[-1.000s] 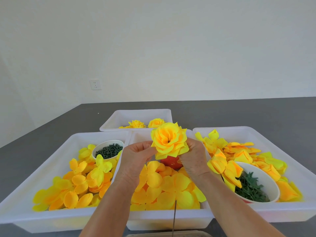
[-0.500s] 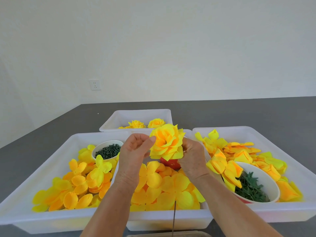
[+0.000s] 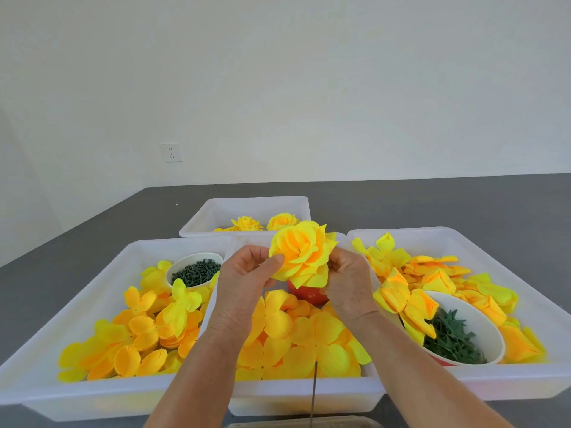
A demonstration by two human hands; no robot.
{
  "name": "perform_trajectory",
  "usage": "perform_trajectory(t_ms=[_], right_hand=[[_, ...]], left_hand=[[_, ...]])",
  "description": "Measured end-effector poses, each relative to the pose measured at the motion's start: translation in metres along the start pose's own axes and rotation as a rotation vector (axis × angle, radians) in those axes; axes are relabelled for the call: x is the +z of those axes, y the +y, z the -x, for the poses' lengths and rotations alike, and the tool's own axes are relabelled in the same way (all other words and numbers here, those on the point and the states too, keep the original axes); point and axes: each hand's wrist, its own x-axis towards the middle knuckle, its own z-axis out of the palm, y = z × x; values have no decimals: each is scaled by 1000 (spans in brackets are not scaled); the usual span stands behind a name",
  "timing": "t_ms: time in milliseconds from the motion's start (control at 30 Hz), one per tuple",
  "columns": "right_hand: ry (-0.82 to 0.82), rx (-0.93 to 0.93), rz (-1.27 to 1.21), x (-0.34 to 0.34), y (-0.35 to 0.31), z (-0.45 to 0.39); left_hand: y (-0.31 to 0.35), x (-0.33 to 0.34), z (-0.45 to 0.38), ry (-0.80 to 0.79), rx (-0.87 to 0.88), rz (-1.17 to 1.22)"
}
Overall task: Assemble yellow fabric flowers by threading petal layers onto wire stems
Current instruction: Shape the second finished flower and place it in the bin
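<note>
Two bare forearms are showing from the lower edge of the view, with no sleeves reaching into sight on either one. The left hand (image 3: 244,291) and the right hand (image 3: 350,285) are wearing no gloves, rings, watch or bracelet that can be seen. The backs of both hands are showing creased, finely wrinkled surfaces with raised tendons and veins running toward the knuckles. The fingernails that are showing on the left hand are looking short and unpainted. Both wrists are appearing slim, widening gradually into the forearms toward the bottom corners of the view.
</note>
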Motion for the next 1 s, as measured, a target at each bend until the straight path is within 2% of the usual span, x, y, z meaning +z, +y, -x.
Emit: perform_trajectory(t_ms=[200,433,700,1000], right_hand=[[47,-3,53,-1,2,-1],[61,14,37,-1,2,-2],[47,-4,73,0,2,-2],[28,14,15,-1,3,-3]], left_hand=[[1,0,0,46,-16,56],[-3,1,1,-39,-93,4],[-1,-2,-1,-110,-150,73],[-1,-2,0,-78,-162,84]])
